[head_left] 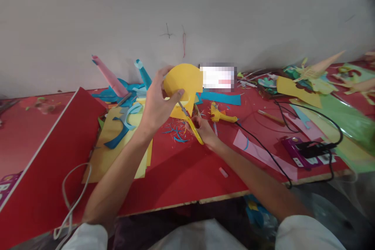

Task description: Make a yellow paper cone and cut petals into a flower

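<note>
A yellow paper piece (186,78) with a rounded upper edge is held up above the table by my left hand (159,99), thumb on its near face and fingers behind. My right hand (203,129) is closed round the yellow handles of a pair of scissors (195,129). The scissor blades point up and left and meet the lower part of the yellow paper, close to my left thumb. Beneath both hands lie thin blue and yellow paper scraps (178,134).
A yellow glue gun (222,115) with a black cord lies right of my hands, near a purple power strip (301,152). Paper sheets (109,133) are stacked at left beside a red upright panel (55,160). Pink and blue paper cones (108,76) stand behind.
</note>
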Demonstrator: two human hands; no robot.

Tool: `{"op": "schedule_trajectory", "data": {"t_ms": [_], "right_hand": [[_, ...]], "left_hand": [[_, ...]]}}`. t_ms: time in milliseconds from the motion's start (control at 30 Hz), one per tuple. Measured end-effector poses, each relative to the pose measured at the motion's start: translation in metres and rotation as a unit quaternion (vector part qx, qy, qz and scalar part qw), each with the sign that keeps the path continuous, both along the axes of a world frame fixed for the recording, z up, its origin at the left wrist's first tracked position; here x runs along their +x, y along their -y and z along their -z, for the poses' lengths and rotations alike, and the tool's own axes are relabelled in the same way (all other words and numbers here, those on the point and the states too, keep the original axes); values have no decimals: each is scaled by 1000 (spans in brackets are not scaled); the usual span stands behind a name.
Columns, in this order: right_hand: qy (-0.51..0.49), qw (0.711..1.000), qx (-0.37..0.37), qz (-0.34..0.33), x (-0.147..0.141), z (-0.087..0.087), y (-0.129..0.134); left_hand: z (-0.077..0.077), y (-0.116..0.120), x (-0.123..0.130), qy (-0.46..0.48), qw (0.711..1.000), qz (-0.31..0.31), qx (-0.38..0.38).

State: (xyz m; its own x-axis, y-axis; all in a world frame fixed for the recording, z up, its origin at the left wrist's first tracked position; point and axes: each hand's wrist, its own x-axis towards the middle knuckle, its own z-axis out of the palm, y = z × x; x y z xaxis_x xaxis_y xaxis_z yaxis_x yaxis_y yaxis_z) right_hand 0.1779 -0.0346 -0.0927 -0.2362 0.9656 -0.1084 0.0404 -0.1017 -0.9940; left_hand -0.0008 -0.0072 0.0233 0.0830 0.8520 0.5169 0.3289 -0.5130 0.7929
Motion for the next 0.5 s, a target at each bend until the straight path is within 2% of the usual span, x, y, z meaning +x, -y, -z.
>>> {"op": "schedule_trajectory", "data": {"t_ms": [133,200,367,500], "right_hand": [[-126,989,-76,-19,-2,-5,7],[-156,984,-83,-15,-2,-4,7],[-142,990,2,-14,-4,0,3],[-134,988,52,-57,-6,-2,9]], "left_hand": [[3,-9,-5,23,1000,8,-17],[5,-13,-8,35,999,13,-23],[7,-17,-12,56,998,-9,-9],[6,-15,-12,66,997,-35,-9]]}}
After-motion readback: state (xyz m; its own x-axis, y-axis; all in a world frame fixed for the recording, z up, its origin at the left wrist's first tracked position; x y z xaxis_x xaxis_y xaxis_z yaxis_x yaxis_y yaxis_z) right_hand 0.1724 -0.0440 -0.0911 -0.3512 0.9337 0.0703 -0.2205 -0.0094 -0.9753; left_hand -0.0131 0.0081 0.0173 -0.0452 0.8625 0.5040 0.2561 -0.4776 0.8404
